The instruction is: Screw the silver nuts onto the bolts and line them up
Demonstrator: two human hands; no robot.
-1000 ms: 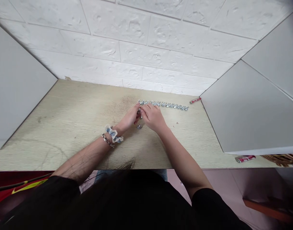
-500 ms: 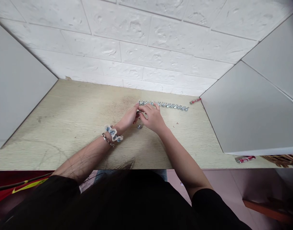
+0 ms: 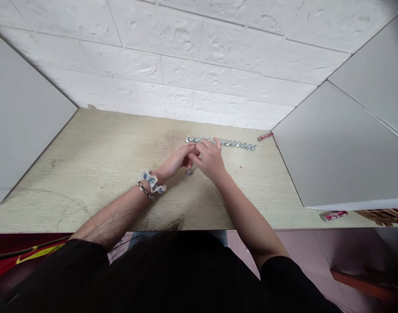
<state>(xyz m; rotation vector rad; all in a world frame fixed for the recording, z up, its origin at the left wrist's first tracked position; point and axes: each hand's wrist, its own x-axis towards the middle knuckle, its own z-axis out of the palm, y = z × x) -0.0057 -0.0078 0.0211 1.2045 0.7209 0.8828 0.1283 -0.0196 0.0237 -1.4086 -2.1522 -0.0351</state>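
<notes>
Several small silvery metal pieces (image 3: 233, 143) stand in a row on the pale wooden tabletop (image 3: 121, 148), near the white wall. In front of the row my left hand (image 3: 178, 161) and my right hand (image 3: 209, 161) meet with fingers closed together. Whatever they hold between the fingertips is hidden by the fingers. One more small metal piece (image 3: 189, 172) lies on the tabletop just below my left fingers. My left wrist wears a blue and white scrunchie (image 3: 154, 182) and a chain bracelet (image 3: 146, 191).
A red battery-like cylinder (image 3: 265, 137) lies at the back right, and another (image 3: 333, 216) near the front right edge. Beside that one is a brown woven item (image 3: 381, 216). Grey panels (image 3: 342, 152) stand at both sides, with a white brick-patterned wall (image 3: 215, 78) behind.
My right hand's fingers have shifted slightly and closed over the fingertips of my left hand. The small dark gap with an object between them is now covered.
</notes>
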